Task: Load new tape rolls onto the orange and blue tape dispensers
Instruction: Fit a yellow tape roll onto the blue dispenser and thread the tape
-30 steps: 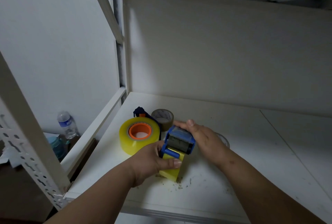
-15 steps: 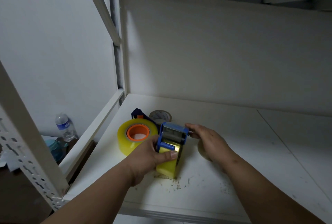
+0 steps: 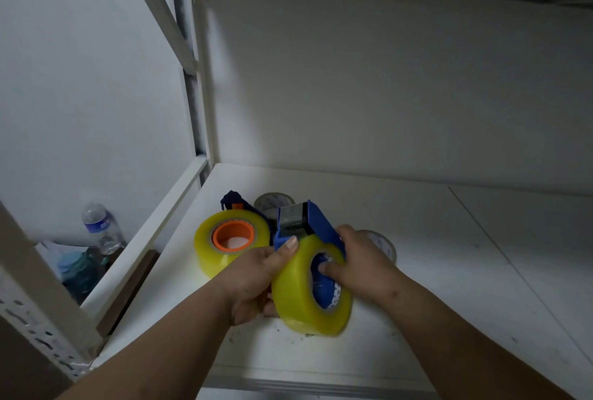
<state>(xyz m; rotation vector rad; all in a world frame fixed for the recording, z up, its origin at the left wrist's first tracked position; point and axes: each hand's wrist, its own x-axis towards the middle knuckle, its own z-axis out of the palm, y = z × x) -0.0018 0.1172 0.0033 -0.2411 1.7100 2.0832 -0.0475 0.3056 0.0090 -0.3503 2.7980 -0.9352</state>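
Observation:
The blue tape dispenser carries a fat yellow tape roll on its blue hub, held just above the white shelf. My left hand grips the roll and dispenser from the left, thumb on the blue frame. My right hand holds the right side, a finger pressed into the hub. To the left lies the orange dispenser with its own yellow roll, its dark blue handle poking out behind.
Two spent tape cores lie on the shelf: one behind the dispensers, one behind my right hand. Grit speckles the shelf near its front edge. A white upright bounds the left. Two water bottles stand below, left.
The blue dispenser has turned so the roll's side and hub face me. My right hand came off the shelf and onto the hub side. The camera has moved closer.

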